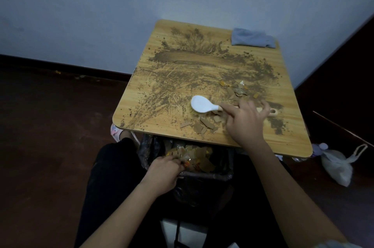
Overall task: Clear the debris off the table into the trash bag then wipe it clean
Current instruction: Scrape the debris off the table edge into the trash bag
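Debris (204, 125) partly cleared: scraps fill the trash bag (202, 166) at 6 o'clock, dirt covers the desk (293, 142). Right hand (245, 120) grips the brush (202, 104); left hand (164, 173) holds the bag rim. Cloth (252, 37) unused.

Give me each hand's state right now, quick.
Left hand: at the trash bag rim, fingers curled on scraps.
Right hand: on the table, gripping the brush handle.
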`<state>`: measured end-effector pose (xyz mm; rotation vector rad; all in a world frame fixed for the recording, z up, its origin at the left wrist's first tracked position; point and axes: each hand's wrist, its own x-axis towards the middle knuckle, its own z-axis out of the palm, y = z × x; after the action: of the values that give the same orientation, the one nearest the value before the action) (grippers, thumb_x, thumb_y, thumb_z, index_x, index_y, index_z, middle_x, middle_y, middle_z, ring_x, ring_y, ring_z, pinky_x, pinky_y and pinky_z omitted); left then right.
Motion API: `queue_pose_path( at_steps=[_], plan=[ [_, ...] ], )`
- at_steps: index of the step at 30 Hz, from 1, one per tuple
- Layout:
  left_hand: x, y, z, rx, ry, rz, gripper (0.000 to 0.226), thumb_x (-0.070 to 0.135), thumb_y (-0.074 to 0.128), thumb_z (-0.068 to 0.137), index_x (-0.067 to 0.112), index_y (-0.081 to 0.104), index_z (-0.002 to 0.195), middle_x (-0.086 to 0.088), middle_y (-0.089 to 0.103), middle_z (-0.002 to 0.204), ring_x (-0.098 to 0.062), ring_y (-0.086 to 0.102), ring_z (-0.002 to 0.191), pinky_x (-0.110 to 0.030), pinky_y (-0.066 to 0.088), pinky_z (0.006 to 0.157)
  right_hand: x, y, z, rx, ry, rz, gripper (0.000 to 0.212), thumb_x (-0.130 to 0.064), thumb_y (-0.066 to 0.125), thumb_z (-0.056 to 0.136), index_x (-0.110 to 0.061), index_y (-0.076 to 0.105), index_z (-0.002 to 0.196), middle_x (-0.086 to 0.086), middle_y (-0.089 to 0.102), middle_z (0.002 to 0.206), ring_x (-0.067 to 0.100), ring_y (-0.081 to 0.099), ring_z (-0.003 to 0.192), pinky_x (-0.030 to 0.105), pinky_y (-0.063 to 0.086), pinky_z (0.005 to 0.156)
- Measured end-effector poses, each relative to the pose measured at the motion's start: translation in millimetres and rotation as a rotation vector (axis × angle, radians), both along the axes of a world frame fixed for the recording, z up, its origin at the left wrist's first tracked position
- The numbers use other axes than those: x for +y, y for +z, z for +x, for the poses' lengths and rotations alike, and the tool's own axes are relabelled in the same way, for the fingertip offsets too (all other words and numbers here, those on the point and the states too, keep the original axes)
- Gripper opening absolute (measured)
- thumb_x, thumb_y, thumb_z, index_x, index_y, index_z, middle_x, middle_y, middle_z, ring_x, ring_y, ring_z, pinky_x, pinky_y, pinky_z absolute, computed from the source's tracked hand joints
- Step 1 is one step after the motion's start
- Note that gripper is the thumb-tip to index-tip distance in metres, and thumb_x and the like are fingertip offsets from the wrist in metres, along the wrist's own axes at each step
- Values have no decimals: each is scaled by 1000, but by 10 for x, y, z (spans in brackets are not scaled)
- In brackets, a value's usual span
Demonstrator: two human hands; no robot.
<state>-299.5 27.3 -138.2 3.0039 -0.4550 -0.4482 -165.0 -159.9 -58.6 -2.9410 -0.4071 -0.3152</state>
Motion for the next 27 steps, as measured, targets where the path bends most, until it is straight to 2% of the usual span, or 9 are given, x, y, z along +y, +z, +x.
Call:
queue_pose_path(
  at_steps=[2, 8, 12, 20, 27],
  plan=[
    [3, 0, 7, -10, 6, 0, 32, 19, 41, 91, 21, 58, 119, 1, 58, 119, -22, 46, 118, -35, 41, 87, -50, 24, -10, -14, -44, -3, 35, -16, 58, 87, -36, 70, 112, 6, 64, 109, 28, 53, 108, 49, 8, 107],
    [11, -21, -9, 12, 26, -1, 31, 19, 42, 91, 22, 59, 117, 2, 57, 119, -21, 45, 117, -34, 41, 87, -160, -19, -104, -16, -106, -68, 35, -11, 63, 82, -33, 73, 107, 9, 63, 97, 31, 54, 102, 49, 10, 105],
    [0, -3, -8, 17, 13, -1, 30, 20, 43, 90, 22, 60, 114, 2, 58, 117, -21, 47, 116, -34, 41, 85, -181, -100, -217, 1, -78, -72, 41, -6, 66, 75, -33, 74, 104, 8, 65, 94, 31, 57, 100, 50, 13, 104],
    [5, 31, -20, 7, 12, 0, 30, 23, 43, 90, 21, 61, 114, 3, 59, 117, -21, 48, 116, -32, 41, 84, -174, -141, -466, -86, -8, -31, 30, -8, 78, 71, -29, 77, 92, 6, 63, 78, 30, 60, 81, 61, 26, 99],
    [-2, 22, -35, 27, 9, 17, 32, 23, 43, 91, 22, 59, 119, 2, 56, 124, -22, 46, 119, -31, 41, 87, -221, -146, -651, -174, 63, -60, 39, 2, 77, 61, -26, 78, 88, 6, 63, 75, 30, 62, 74, 65, 33, 94]
  ],
)
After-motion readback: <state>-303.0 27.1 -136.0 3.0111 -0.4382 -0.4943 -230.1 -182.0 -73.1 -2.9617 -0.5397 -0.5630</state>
